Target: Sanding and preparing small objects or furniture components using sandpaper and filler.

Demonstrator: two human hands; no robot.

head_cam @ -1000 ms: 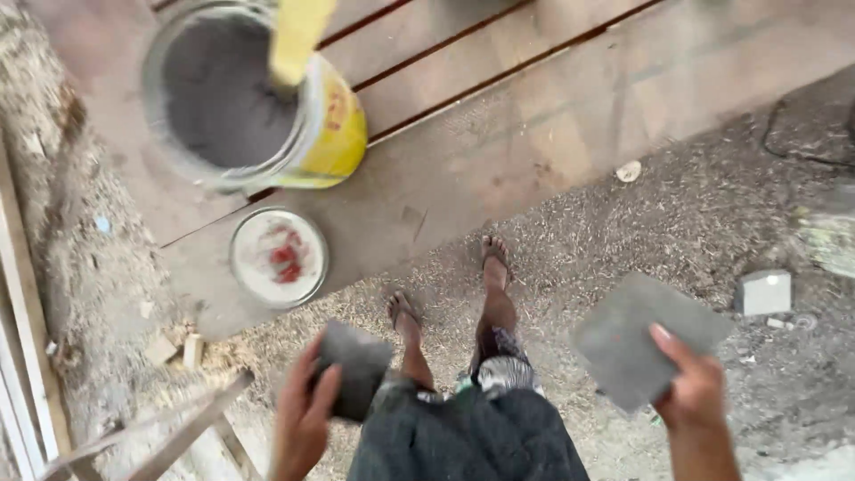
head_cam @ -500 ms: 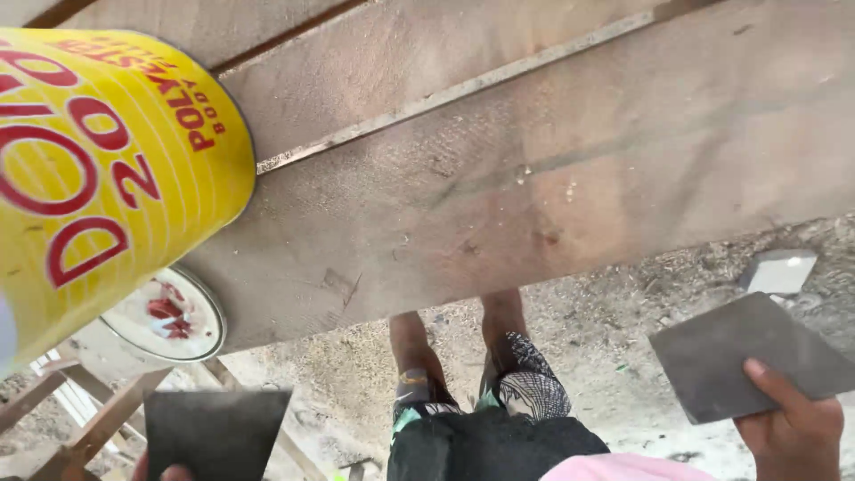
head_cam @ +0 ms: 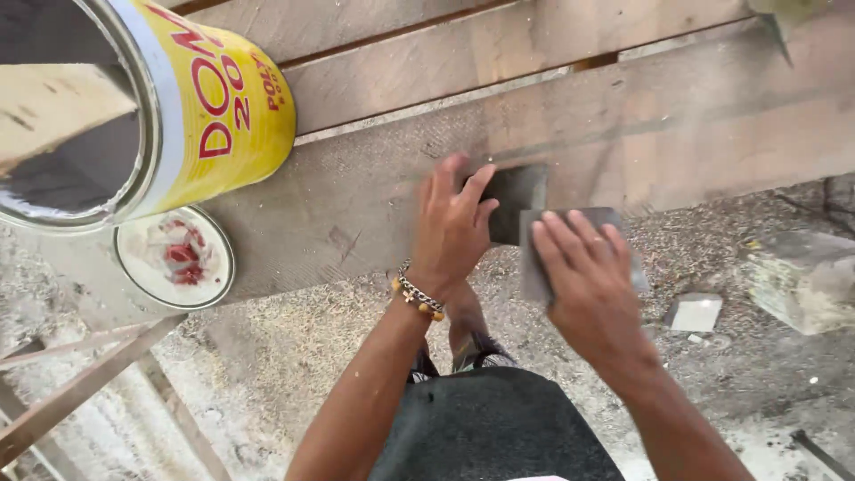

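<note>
Nearest the camera, a dark grey garment (head_cam: 494,428) is being seen at the bottom edge, with both forearms reaching out over it.

A grey flat rectangular scraper blade (head_cam: 543,240) is being held flat under the right hand (head_cam: 592,285); its fingers (head_cam: 570,236) are being laid out straight and slightly spread on top of it, pressing rather than pinching. Thumb cannot be told.

A second, darker rectangular blade (head_cam: 517,200) is being gripped at its near edge by the left hand (head_cam: 454,223), fingers curled close together over the edge, thumb hidden. A beaded chain bracelet (head_cam: 419,294) is being worn on that wrist. Both blades are lying on the near edge of the weathered grey wooden plank (head_cam: 374,187), overlapping.

Judgement: the blades are looking thin, stiff and light, with sharp edges; best taken by the flat face or the back edge.

Further out, a round white lid with red smears (head_cam: 174,258) is resting beside a yellow open paint can (head_cam: 178,107) on the plank.
</note>
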